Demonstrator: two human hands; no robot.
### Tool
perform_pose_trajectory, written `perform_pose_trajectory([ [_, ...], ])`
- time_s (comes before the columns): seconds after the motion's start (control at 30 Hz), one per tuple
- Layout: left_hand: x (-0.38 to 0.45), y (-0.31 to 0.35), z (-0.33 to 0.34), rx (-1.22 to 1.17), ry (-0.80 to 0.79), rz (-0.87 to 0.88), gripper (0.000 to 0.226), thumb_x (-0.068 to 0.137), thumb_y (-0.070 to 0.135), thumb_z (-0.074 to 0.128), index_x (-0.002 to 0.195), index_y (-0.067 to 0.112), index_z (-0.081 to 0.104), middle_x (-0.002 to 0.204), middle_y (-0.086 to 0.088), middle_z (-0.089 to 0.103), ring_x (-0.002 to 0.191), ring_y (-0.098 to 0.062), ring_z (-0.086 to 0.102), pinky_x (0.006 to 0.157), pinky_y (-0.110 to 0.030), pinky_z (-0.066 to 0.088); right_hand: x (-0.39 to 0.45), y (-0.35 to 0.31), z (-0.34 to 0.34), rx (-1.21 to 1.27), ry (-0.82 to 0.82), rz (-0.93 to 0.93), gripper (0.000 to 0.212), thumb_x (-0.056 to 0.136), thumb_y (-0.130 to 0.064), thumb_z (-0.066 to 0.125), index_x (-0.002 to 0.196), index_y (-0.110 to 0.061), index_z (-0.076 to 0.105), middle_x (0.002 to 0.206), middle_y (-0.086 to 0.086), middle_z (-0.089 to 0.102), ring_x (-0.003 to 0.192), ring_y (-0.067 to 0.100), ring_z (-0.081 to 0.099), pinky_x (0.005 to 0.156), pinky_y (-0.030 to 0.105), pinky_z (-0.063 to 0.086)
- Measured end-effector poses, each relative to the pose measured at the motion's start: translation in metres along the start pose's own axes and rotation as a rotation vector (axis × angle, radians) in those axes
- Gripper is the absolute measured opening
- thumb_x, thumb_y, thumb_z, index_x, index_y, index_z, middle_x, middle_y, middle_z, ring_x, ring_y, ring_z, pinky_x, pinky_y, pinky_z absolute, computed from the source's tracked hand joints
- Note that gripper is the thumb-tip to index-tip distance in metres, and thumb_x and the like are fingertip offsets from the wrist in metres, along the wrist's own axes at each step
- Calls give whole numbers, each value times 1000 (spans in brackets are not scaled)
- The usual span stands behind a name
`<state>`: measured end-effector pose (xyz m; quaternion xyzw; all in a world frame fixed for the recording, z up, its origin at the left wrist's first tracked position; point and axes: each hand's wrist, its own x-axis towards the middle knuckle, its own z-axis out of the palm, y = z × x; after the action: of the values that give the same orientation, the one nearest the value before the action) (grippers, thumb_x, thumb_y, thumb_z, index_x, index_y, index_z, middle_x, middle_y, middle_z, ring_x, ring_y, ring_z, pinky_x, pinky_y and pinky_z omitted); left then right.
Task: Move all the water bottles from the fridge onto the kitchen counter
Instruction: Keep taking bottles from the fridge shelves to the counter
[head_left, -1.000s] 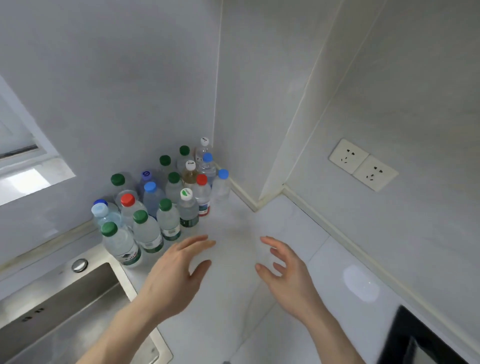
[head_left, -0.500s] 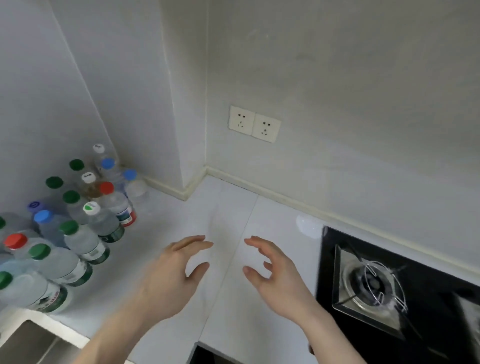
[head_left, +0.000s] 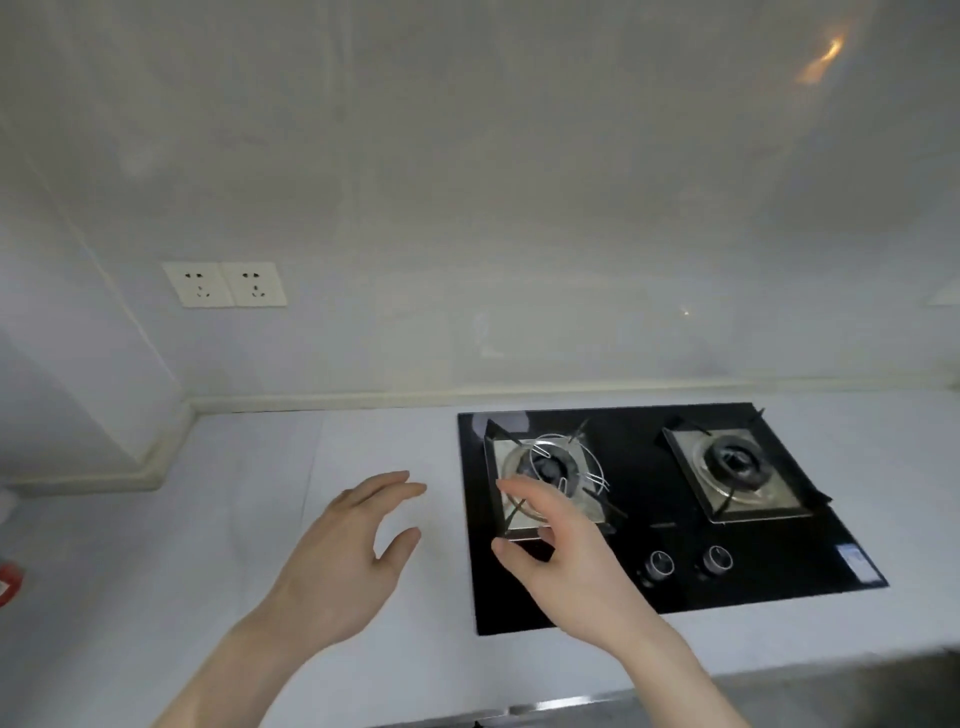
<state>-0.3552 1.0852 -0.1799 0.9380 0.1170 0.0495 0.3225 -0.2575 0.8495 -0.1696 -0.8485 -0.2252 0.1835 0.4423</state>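
While both hands are hovering over the pale white stone surface (head_left: 363, 452), left hand (head_left: 343, 561) and right hand (head_left: 566, 561) are gripping nothing, fingers loosely apart; only a red-capped bottle (head_left: 8, 582) is peeking in at the left edge.

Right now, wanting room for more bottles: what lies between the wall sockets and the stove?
Head view: only bare white counter lies between the wall sockets and the stove.

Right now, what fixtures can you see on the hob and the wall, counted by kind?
Gas burners on the black glass hob: 2
Round control knobs at the hob's front: 2
White wall sockets: 2
Total: 6
Both hands, left and right, are empty. No whole water bottle is in view.
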Motion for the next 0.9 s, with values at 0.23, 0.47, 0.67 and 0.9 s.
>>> perform_pose_trajectory([
  [0.23, 5, 112, 63, 24, -60, 159, 44, 101, 37, 59, 143, 45, 50, 144, 40, 31, 137, 5, 36, 107, -5, 19, -75, 56, -98, 35, 145, 24, 55, 96, -31, 72, 141, -54, 51, 148, -40, 42, 141, -17, 35, 122, 29, 35],
  [0.47, -9, 209, 134, -23, -122, 325, 43, 100, 39, 60, 140, 49, 51, 148, 39, 37, 137, 8, 38, 104, -27, 48, -154, 114, -184, 63, 324, 66, 54, 95, -30, 74, 139, -54, 53, 149, -38, 43, 135, -18, 39, 117, 24, 40],
  [0.67, -9, 300, 191, -4, -211, 490, 43, 100, 40, 59, 140, 51, 49, 149, 39, 33, 132, 7, 39, 100, -26, 48, -233, 156, -248, 45, 507, 118, 54, 95, -31, 73, 140, -53, 53, 147, -39, 43, 136, -18, 39, 113, 19, 38],
  [0.9, 4, 404, 257, 6, -344, 756, 43, 99, 43, 58, 141, 49, 50, 151, 36, 36, 139, 7, 35, 114, -26, 38, -327, 201, -300, 58, 800, 271, 51, 93, -34, 76, 134, -56, 55, 144, -39, 47, 131, -15, 46, 109, 17, 40],
])
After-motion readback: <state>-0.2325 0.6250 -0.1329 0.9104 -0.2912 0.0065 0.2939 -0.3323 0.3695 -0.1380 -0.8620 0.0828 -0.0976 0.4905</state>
